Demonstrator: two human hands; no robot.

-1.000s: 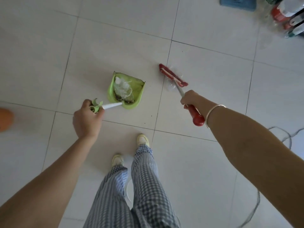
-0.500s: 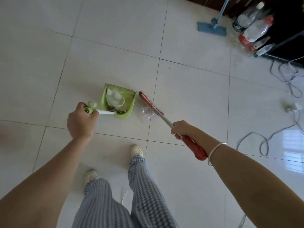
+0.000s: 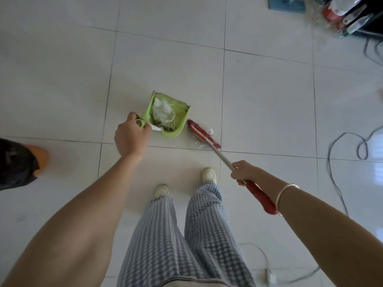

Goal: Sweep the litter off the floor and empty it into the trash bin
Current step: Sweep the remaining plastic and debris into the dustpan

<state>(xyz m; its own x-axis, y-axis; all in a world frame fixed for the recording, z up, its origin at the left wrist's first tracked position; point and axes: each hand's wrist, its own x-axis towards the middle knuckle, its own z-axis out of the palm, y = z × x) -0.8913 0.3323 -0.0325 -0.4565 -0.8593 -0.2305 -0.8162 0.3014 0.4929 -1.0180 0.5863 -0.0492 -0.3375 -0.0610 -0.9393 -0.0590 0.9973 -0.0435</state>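
Head view: left hand (image 3: 130, 137) grips the handle of the lime-green plastic dustpan (image 3: 176, 125); right hand (image 3: 243, 172) is closed round the shaft of the red-headed broom (image 3: 204, 136).
Litter in pan: crumpled clear plastic (image 3: 163, 112) plus dark debris.
Litter loose: clear plastic wrapper (image 3: 211, 132) on the white tiled floor (image 3: 269, 100), touching the broom head.
Position: wrapper is just beside the pan's right wall, not at its mouth. It lies ahead of the right hand and to the right of the left hand.
Risk 1: a stroke from here likely jams the wrapper against the wall or sends it past, since the mouth faces away.
Risk 2: light film may cling to the bristles.
Risk 3: tipping the pan on the way to the orange bin with black liner (image 3: 18, 162), far left, could spill the load.
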